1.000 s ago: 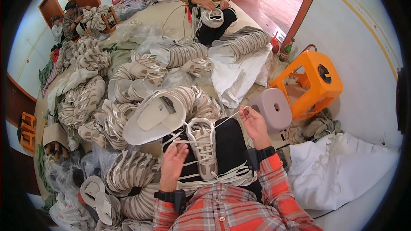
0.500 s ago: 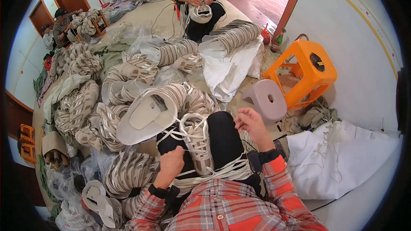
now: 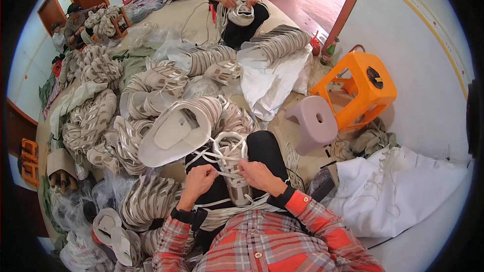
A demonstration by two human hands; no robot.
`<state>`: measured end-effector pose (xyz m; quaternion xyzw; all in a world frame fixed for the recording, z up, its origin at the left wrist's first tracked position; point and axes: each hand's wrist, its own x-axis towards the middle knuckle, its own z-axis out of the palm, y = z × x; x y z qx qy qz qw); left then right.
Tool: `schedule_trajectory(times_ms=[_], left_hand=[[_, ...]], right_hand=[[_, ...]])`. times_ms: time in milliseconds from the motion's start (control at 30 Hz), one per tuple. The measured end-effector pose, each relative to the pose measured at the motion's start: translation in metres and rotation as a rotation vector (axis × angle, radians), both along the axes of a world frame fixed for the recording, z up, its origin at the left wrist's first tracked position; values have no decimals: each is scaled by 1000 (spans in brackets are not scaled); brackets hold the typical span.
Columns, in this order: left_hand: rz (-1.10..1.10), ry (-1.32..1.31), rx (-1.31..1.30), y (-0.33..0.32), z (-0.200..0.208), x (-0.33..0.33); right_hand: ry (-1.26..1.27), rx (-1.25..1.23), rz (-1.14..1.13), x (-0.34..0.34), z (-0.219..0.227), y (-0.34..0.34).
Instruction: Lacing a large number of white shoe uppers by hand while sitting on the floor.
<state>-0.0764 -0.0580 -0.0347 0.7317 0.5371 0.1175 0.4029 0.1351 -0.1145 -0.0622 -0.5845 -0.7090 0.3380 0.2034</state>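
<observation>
A beige and white shoe upper [image 3: 238, 188] rests between my thighs, its white laces partly threaded through the front. My left hand [image 3: 199, 182], left of the upper, is closed in a pinch on a white shoelace [image 3: 228, 174]. That lace runs across to my right hand [image 3: 261, 177], whose fingers are closed on it at the upper's right edge. The right fingertips are partly hidden. Loose lace ends trail over my left thigh. A bundle of white laces [image 3: 234, 217] lies across my lap.
A stack of nested uppers [image 3: 174, 133] leans by my left knee, with more piles [image 3: 151, 204] left. At right stand a grey-purple stool [image 3: 313, 121], an orange stool [image 3: 370, 88] and a white sack [image 3: 393, 191]. A co-worker [image 3: 234, 5] sits ahead, handling another upper.
My right hand has come down and left from beside my right knee to the upper, closing on the lace. My left hand has moved slightly, still pinching the lace.
</observation>
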Motion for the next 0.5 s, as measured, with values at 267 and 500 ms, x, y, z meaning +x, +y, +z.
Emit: schedule_trajectory(times_ms=[267, 500], left_hand=[[-71, -172, -356, 13, 16, -22], [-30, -378, -483, 22, 81, -135]], right_hand=[[-139, -33, 108, 1, 17, 1], [459, -371, 139, -1, 34, 17]])
